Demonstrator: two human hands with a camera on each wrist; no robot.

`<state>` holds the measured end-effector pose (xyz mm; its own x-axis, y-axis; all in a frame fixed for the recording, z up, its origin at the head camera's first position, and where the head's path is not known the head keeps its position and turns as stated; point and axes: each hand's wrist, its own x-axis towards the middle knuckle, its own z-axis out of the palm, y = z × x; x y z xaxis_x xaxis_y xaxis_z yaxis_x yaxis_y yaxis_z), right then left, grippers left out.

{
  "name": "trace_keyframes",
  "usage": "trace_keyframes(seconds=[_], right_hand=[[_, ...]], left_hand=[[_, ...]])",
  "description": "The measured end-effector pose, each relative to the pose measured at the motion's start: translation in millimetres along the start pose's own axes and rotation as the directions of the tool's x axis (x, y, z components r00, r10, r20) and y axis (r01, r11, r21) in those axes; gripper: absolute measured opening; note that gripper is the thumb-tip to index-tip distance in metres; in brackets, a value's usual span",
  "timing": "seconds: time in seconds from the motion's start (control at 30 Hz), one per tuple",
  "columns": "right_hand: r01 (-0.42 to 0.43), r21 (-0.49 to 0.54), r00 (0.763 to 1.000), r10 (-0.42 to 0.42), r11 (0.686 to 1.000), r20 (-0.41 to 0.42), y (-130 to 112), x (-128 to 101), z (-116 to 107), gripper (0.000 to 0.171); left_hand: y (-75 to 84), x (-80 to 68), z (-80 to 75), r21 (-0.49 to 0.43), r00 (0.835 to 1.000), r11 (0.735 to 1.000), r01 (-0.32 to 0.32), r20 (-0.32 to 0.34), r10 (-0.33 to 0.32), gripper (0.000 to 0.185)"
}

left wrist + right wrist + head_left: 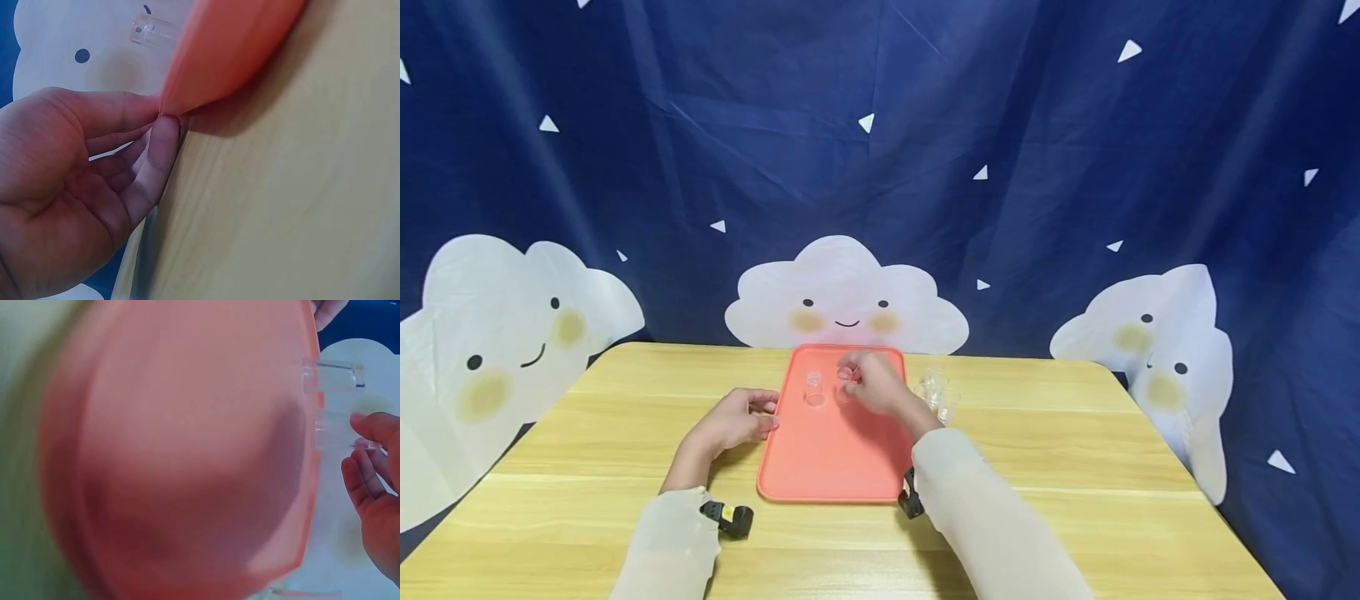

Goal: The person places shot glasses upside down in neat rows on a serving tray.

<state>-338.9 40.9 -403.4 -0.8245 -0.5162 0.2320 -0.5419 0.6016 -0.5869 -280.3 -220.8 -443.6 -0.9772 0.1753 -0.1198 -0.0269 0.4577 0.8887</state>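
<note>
A coral-red tray (835, 467) lies lengthwise on the wooden table. My left hand (741, 421) pinches its left rim, thumb and forefinger meeting at the edge in the left wrist view. Over the tray's far half, my right hand (872, 383) holds a small clear plastic cup (334, 430) from above, fingertips around its upper end; the hand partly hides this cup in the head view. Just left of it, another clear cup (814, 390) stands on the tray, wider end down. The two cups stand side by side with a narrow gap.
Several clear cups (937, 393) are clustered on the table (1037, 433), just right of the tray. Behind the table's far edge hangs a dark blue curtain (925, 208) printed with clouds and triangles. A small black wrist camera (733, 521) is on the left sleeve.
</note>
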Motion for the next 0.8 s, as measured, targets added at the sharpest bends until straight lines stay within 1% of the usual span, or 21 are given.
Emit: trace_keyframes(seconds=[0.23,0.43,0.8], right_hand=[[-0.005,0.003,1.000,0.005,1.000,0.014,0.5,2.9,11.4,0.027],[-0.014,0.008,1.000,0.014,1.000,0.010,-0.8,1.7,14.0,0.032],[-0.062,0.068,0.998,0.063,0.996,-0.011,0.2,0.5,17.7,0.026]], left_hand=[[-0.3,0.1,-1.4,0.005,1.000,1.000,0.007,-0.004,-0.007,0.051],[1.3,0.1,-1.2,0.008,1.000,1.000,0.008,0.002,-0.008,0.050],[1.6,0.3,-1.1,0.005,1.000,1.000,0.013,0.005,-0.013,0.051]])
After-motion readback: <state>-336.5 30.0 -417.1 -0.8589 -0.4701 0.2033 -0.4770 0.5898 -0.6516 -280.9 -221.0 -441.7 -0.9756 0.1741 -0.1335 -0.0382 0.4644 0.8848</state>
